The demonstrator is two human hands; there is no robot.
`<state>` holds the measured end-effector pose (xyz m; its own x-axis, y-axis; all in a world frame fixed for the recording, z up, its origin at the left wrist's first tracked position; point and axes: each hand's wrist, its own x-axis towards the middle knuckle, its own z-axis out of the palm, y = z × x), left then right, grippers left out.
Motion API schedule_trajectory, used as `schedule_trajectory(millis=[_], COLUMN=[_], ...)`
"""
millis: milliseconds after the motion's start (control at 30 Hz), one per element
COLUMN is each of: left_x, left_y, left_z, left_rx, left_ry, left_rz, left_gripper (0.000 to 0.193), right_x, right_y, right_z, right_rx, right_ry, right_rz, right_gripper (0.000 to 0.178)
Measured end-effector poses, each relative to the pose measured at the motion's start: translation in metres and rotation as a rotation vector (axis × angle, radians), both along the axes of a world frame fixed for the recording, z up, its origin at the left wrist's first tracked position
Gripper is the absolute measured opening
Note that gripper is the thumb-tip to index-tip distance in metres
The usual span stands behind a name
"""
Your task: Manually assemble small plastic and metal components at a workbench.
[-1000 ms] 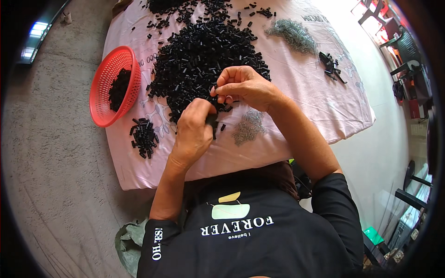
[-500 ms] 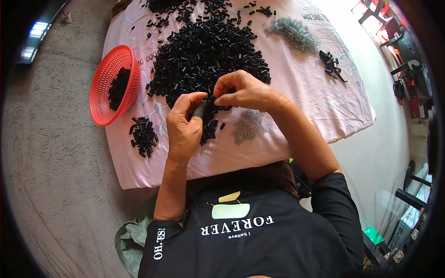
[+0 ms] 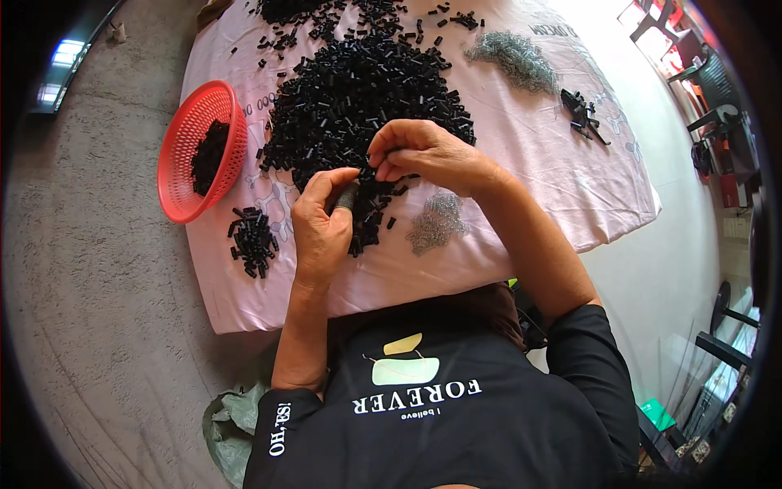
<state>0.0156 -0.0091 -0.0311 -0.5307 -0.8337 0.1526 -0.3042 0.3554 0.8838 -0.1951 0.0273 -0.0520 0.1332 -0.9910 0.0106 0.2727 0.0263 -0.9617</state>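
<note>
The fingers of left hand [image 3: 320, 226] and right hand [image 3: 429, 155] are curled over heaped black pieces [image 3: 366, 90]; any grip cannot be told. Some are gathered in the red basket [image 3: 181, 147]; most, seemingly, are left.

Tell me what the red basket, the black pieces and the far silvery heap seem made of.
Red basket: probably plastic, satin, given its even holes. Black pieces: likely plastic, perhaps rubber, glossy where highlights catch. Silvery heap: probably metal, shiny, by its grey glints.
</note>
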Motion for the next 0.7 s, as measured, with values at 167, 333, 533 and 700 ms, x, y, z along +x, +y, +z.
schedule_trajectory(millis=[167,333,533,700], left_x=[0.000,-0.001,-0.012,-0.015], left_y=[0.007,0.010,0.012,0.012], left_z=[0.005,0.012,0.015,0.016], left_rx=[0.054,0.016,-0.010,-0.030], left_ry=[0.059,0.099,0.164,0.208], left_rz=[0.046,0.020,0.017,0.027], left_gripper=[0.035,0.034,0.032,0.032], right_x=[0.003,0.002,0.003,0.005], right_y=[0.003,0.003,-0.002,-0.001], right_z=[0.008,0.012,-0.005,0.003], right_rx=[0.105,0.122,0.026,0.100], right_ry=[-0.196,-0.176,-0.316,-0.361], right_rz=[0.049,0.021,-0.021,-0.014], right_gripper=[0.014,0.013,0.011,0.012])
